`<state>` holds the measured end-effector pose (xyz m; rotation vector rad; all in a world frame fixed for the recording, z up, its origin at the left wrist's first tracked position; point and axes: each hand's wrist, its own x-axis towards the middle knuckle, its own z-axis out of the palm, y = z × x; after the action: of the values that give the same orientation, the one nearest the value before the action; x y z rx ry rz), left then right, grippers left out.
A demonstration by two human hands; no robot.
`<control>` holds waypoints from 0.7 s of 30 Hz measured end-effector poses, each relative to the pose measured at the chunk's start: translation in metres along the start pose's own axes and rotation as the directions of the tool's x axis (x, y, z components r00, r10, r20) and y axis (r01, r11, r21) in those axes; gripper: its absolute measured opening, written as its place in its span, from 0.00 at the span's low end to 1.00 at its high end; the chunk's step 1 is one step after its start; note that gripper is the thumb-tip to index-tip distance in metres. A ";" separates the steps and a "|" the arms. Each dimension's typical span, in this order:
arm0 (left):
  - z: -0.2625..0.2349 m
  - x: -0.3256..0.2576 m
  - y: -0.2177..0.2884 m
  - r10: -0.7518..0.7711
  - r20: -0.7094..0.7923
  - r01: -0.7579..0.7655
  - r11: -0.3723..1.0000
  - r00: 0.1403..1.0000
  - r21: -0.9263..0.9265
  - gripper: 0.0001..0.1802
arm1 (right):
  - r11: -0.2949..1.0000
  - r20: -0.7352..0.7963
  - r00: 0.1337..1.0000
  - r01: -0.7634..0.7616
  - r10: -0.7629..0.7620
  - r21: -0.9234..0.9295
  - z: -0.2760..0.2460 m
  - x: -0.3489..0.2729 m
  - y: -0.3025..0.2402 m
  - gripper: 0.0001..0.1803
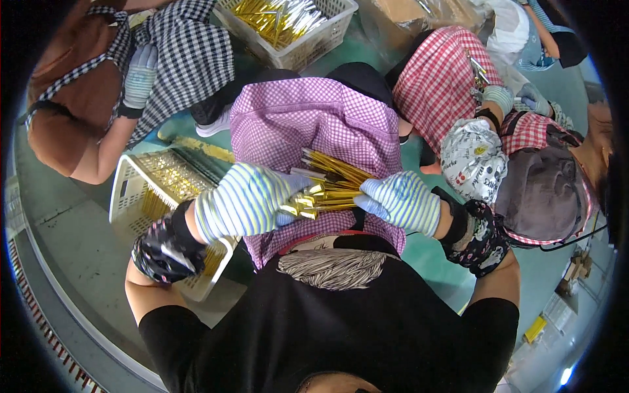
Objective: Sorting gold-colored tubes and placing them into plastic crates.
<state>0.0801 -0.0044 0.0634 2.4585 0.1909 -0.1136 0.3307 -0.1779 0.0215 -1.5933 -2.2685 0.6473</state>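
Observation:
My left hand (pixel 246 202), in a striped glove, is closed round the broad, shiny ends of a bundle of thin gold-coloured sticks (pixel 333 196). On the other side, my right hand (pixel 405 204), gloved alike, pinches the slim shafts of the same bundle. The bundle lies across my lap, over a pink checked apron (pixel 301 118). Some shafts fan out toward the far side, with pale tips. What the sticks are is not plain, and my fingers hide part of them.
A white slatted crate (pixel 120 196) holding more gold pieces stands at my left. Ahead is another white crate (pixel 327 40) full of gold and silver sticks. Co-workers in a black checked apron (pixel 187 72) and a red checked apron (pixel 432 82) sit close on both sides.

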 end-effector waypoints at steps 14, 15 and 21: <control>-0.002 -0.007 -0.019 -0.113 0.231 0.231 0.774 0.966 -0.589 0.23 | 0.996 0.068 0.998 0.015 -0.009 -0.091 -0.011 0.011 -0.015 0.18; -0.001 -0.008 -0.017 -0.114 0.144 0.167 0.882 0.983 -0.441 0.23 | 1.000 0.070 0.997 -0.020 0.021 -0.011 -0.009 0.011 -0.013 0.18; 0.008 0.002 -0.019 0.240 -0.170 -0.149 0.894 0.956 0.423 0.26 | 0.972 -0.036 0.991 -0.115 0.125 0.206 0.000 0.005 0.004 0.19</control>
<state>0.0782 0.0056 0.0448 2.8901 0.0092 0.2311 0.3322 -0.1716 0.0193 -1.6355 -2.0103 0.8329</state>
